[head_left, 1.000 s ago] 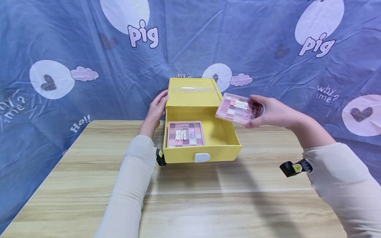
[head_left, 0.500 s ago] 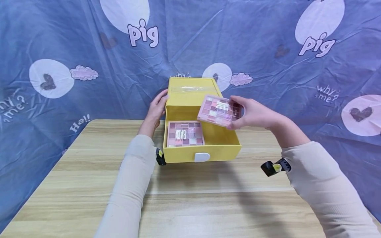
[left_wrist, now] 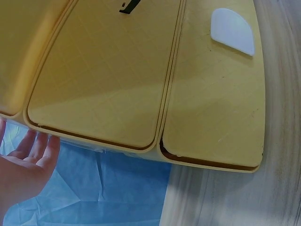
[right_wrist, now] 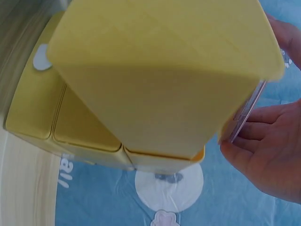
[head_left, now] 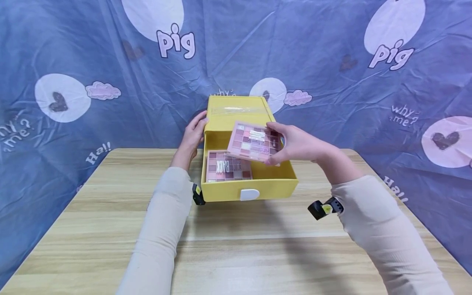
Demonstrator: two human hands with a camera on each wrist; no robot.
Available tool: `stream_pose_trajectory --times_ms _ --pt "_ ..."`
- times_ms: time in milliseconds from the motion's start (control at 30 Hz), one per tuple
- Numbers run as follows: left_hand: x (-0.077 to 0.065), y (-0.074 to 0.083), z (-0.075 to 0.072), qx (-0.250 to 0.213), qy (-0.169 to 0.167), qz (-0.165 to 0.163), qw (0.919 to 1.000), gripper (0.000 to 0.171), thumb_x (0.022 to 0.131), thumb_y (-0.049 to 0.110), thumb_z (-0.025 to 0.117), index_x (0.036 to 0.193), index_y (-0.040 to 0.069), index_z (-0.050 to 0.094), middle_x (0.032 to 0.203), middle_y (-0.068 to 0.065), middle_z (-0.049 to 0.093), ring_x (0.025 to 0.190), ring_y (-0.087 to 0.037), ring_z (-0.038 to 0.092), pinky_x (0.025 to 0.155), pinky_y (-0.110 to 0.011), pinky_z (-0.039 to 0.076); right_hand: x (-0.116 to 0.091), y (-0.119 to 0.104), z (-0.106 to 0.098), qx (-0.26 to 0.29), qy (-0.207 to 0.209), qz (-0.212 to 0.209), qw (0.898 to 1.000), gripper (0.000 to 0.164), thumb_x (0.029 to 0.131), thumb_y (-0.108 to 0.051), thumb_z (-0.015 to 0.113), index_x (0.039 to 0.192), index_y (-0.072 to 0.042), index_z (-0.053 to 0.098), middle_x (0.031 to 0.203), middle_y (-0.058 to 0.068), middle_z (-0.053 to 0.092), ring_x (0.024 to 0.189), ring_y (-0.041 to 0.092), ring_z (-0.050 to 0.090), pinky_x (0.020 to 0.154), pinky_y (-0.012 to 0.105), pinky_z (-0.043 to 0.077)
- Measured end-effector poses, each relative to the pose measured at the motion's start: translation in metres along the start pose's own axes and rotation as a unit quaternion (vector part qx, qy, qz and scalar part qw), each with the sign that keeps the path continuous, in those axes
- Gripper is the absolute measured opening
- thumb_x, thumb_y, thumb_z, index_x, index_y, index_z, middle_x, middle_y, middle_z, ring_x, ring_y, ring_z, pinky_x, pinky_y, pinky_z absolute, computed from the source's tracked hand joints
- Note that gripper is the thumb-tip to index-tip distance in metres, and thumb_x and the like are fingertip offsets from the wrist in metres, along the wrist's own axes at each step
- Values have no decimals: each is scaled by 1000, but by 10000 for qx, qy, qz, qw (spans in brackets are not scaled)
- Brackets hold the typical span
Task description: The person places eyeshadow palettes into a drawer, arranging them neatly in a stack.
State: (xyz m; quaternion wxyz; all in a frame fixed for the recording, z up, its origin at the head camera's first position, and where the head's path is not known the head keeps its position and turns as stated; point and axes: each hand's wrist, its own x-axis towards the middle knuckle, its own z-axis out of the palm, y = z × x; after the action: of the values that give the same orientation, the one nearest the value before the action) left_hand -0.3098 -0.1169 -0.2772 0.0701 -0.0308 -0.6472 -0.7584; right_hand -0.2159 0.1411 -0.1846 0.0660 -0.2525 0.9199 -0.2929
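My right hand (head_left: 296, 144) pinches an eyeshadow palette (head_left: 248, 141) by its right edge, tilted above the pulled-out top drawer (head_left: 214, 192) of a yellow drawer cabinet (head_left: 237, 119). A second palette (head_left: 224, 174) lies in the drawer's left half, its back edge covered by the held one. From the right wrist view, the drawer's outer side hides much of the held palette (right_wrist: 244, 110); thumb and fingers of the right hand (right_wrist: 275, 148) are on it. My left hand (head_left: 193, 135) rests against the cabinet's left side, with extended fingers (left_wrist: 49, 148) touching it in the left wrist view.
Below the pulled-out drawer are two closed drawers, one with a white tab handle (left_wrist: 231, 30). Another white tab (head_left: 249, 194) is on the drawer's front. The cabinet stands at the back of a wooden table (head_left: 236, 254), before a blue printed curtain (head_left: 228, 45).
My right hand has carried its palette leftward and slightly down, from the drawer's right side to over its middle, now overlapping the lying palette in view. The left hand stays in place.
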Motion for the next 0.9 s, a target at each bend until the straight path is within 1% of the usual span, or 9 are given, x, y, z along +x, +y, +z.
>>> stream_pose_trajectory --times_ms 100,200,300,467,633,767,900 --pt "1 0 -1 -10 35 -21 10000 42 85 27 50 126 21 46 121 -4 46 94 -15 46 78 -33 37 3 -3 4 56 -78 -60 9999 99 56 -22 78 134 3 22 122 13 40 100 21 39 91 35 28" --pt "1 0 -1 9 24 -25 10000 42 85 27 50 127 21 46 122 -4 45 95 -15 45 81 -35 36 5 -6 9 87 -159 -77 9998 99 55 -22 79 133 2 24 121 12 41 100 21 39 91 34 28" --pt "1 0 -1 1 -4 -23 10000 43 86 27 49 128 20 45 123 -5 44 96 -15 45 84 -37 35 7 -8 14 148 -300 -129 9994 97 55 -23 80 132 1 26 119 11 42 100 21 39 90 34 28" --pt "0 1 0 24 -6 -22 10000 43 86 28 49 128 20 44 122 -4 45 95 -15 45 84 -37 34 9 -11 20 149 -530 -188 9983 92 55 -26 79 130 -4 30 113 7 43 98 20 40 87 33 30" --pt "0 2 0 8 9 -38 10000 43 86 28 50 127 20 45 123 -4 45 97 -16 45 85 -37 34 13 -12 26 31 -661 -222 9976 95 55 -28 79 131 -2 28 116 7 43 99 19 41 89 31 30" --pt "-1 2 -1 58 8 -71 10000 43 85 28 50 128 20 44 125 -3 43 99 -16 44 85 -36 35 16 -12 32 -128 -705 -418 9966 92 57 -27 78 130 1 29 117 8 44 99 19 41 89 31 30" --pt "-1 3 0 82 -41 -47 9999 44 86 29 49 128 20 44 124 -4 44 98 -15 44 83 -34 36 19 -12 36 -292 -709 -585 9953 87 58 -24 77 128 1 32 116 9 45 99 19 41 89 31 30"
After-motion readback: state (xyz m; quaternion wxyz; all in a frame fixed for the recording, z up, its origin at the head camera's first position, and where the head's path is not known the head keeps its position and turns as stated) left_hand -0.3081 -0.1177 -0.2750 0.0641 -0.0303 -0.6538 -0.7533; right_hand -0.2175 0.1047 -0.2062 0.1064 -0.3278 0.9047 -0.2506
